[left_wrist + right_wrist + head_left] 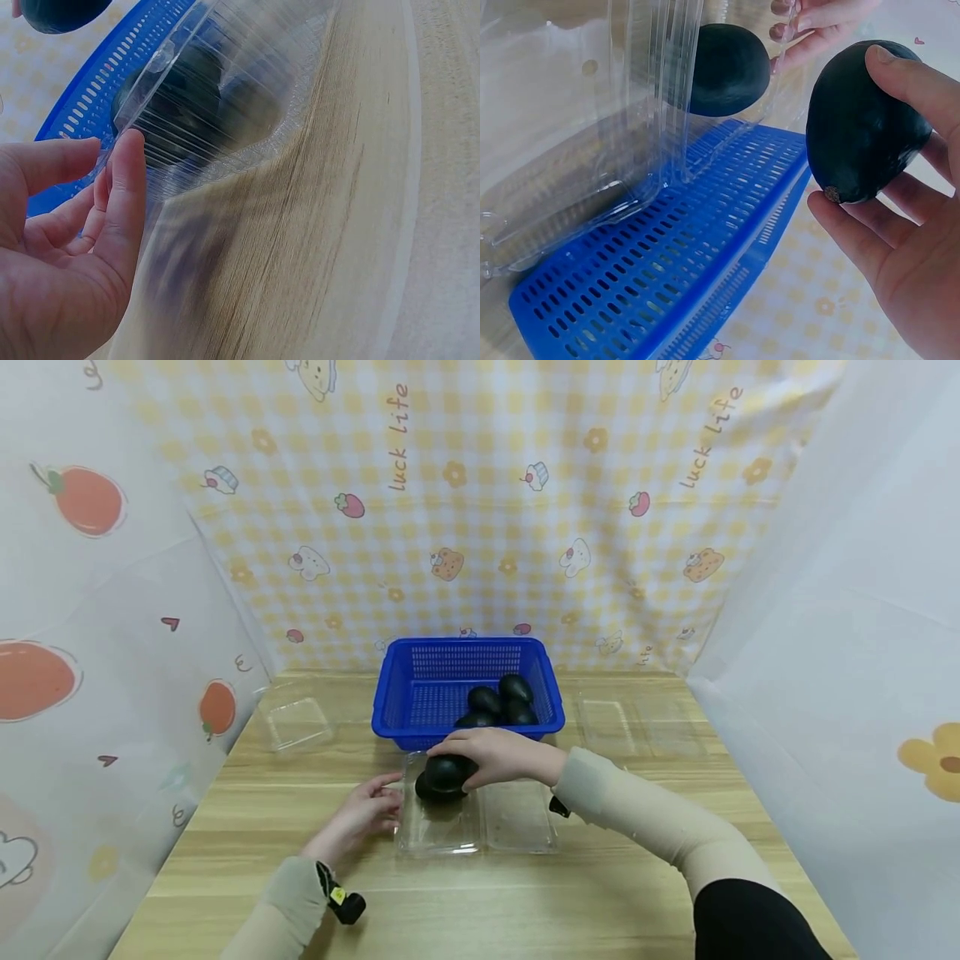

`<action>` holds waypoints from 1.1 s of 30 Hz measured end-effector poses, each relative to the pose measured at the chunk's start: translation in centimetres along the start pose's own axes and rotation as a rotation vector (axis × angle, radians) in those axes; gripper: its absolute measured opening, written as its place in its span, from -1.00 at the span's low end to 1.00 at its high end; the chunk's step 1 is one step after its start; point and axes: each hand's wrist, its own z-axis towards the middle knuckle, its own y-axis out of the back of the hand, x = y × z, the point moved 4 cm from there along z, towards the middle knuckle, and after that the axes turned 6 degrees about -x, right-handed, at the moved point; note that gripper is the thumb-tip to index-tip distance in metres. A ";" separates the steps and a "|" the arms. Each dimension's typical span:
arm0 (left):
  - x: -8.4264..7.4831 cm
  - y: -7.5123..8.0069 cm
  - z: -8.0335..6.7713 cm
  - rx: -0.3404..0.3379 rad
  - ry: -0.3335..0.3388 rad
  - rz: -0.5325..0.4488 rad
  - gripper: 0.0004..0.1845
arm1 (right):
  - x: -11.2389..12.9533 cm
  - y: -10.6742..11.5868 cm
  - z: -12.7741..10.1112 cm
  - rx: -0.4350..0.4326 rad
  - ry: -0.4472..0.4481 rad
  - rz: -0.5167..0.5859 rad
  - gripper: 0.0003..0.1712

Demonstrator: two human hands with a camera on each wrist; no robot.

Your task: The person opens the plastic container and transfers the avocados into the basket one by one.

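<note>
here the right hand [501, 754] curls its grip round a dark avocado [866, 120], fingers and thumb wrapped on it, held just over the left half of an open clear clamshell [442, 831] on the tabletop [525, 902]. a second avocado [727, 69] already lies in that half, right below the held one. the left hand [365, 812] has its fingers straight and relaxed, tips touching the clamshell's left edge and gripping nothing. just beyond the clamshell stands a blue basket [397, 693] with more avocados [501, 702] inside; other clear boxes lie far left [298, 723] and far right [611, 720]. as i judge it, the risk is crowding: the held fruit sits so near the one in the tray that setting it down could knock that one, or leave it perched on top and ready to roll out over the low wall. the thin plastic could also slide or flex toward the basket, since the left fingers only rest against it, and a smooth rounded fruit may slip if the fingers loosen early.
</note>
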 end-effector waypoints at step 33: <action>0.0 0.1 0.0 0.000 0.004 -0.012 -0.40 | -1.1 2.0 1.3 -0.054 0.003 0.000 -0.21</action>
